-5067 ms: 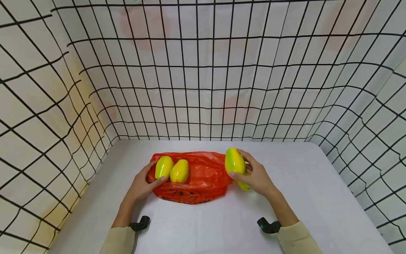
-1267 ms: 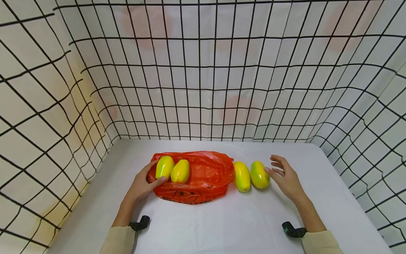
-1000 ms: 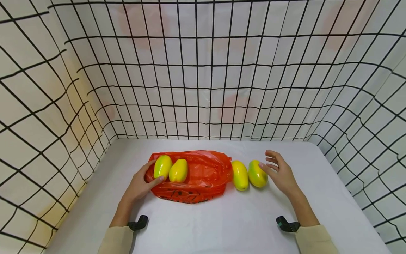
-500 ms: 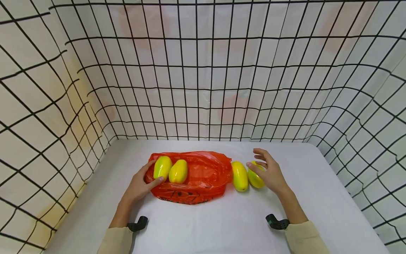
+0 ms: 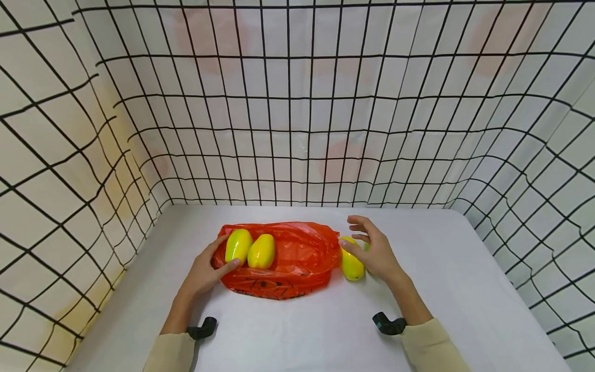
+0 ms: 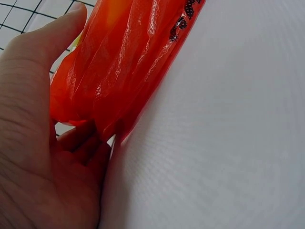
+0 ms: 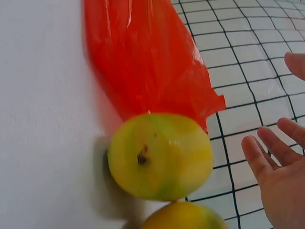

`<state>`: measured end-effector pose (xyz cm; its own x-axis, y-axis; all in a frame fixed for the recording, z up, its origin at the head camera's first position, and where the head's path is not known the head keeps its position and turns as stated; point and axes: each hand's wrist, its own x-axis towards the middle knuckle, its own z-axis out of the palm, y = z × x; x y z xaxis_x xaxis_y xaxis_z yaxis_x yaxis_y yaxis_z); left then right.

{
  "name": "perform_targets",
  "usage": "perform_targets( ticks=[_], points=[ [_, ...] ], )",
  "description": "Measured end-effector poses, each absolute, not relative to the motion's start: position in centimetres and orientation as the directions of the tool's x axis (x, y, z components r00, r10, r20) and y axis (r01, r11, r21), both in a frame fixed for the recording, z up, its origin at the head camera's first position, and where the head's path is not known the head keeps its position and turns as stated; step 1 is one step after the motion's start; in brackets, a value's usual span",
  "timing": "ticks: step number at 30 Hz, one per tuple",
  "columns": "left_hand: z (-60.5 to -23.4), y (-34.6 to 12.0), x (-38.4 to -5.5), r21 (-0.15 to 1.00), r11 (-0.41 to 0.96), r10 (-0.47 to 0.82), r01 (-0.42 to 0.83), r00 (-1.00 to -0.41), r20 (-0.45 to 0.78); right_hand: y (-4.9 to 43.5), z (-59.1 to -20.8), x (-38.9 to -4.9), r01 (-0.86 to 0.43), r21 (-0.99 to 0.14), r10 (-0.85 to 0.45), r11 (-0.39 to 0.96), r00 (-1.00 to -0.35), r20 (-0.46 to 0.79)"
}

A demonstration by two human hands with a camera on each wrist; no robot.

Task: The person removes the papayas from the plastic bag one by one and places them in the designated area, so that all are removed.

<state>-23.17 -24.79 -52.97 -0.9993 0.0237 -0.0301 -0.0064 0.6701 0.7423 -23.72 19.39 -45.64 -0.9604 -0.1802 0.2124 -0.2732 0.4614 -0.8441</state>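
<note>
A red plastic bag (image 5: 302, 253) lies open on the table, with two glossy yellow-green mangoes (image 5: 238, 245) (image 5: 261, 251) at its left end. My left hand (image 5: 206, 266) grips that end, thumb at the front rim beside the first mango. In the left wrist view, fingers curl behind the bag's folds (image 6: 119, 62). Right of the bag lies a third mango (image 5: 352, 266); a fourth (image 5: 366, 247) is mostly hidden by my right hand (image 5: 376, 253), which hovers with loosely spread fingers, holding nothing. The right wrist view shows both of these mangoes (image 7: 162, 155) (image 7: 183, 219) beside the bag.
The white tabletop (image 5: 288, 330) carries all of this. Black grid-lined walls (image 5: 297, 113) rise at the back and on both sides. A black wrist device (image 5: 203, 328) sits on the left forearm and another (image 5: 389, 324) on the right.
My right hand, which held a mango earlier, set it down right of the other one, let go, and has since drifted left over the pair. The left hand stays put.
</note>
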Motion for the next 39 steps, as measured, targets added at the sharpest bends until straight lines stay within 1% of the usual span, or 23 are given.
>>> perform_targets(
  ticks=[10,15,23,33,39],
  points=[
    [-53.1,-24.7,-23.4,0.737,0.676,0.032,0.011,-0.999,-0.015,16.8,-45.3,-23.6,-0.289,-0.852,-0.225,0.436,-0.952,0.208],
    [-53.0,-24.8,-23.4,0.739,0.673,0.036,0.014,-0.999,-0.014,15.5,-45.2,-23.6,-0.265,-0.875,-0.256,0.404,-0.951,0.17],
    [-52.9,-24.9,-23.2,0.734,0.679,0.033,0.008,-0.999,-0.019,13.2,-45.9,-23.6,-0.192,-0.88,-0.277,0.434,-0.958,0.073],
    [-52.9,-24.8,-23.2,0.744,0.668,0.028,-0.003,-0.999,-0.029,10.3,-46.6,-23.8,-0.166,-0.893,-0.296,0.419,-0.954,0.038],
    [-52.9,-24.8,-23.2,0.742,0.67,0.028,0.001,-0.999,-0.024,8.8,-47.1,-24.1,-0.183,-0.882,-0.326,0.435,-0.945,0.035]
  ],
)
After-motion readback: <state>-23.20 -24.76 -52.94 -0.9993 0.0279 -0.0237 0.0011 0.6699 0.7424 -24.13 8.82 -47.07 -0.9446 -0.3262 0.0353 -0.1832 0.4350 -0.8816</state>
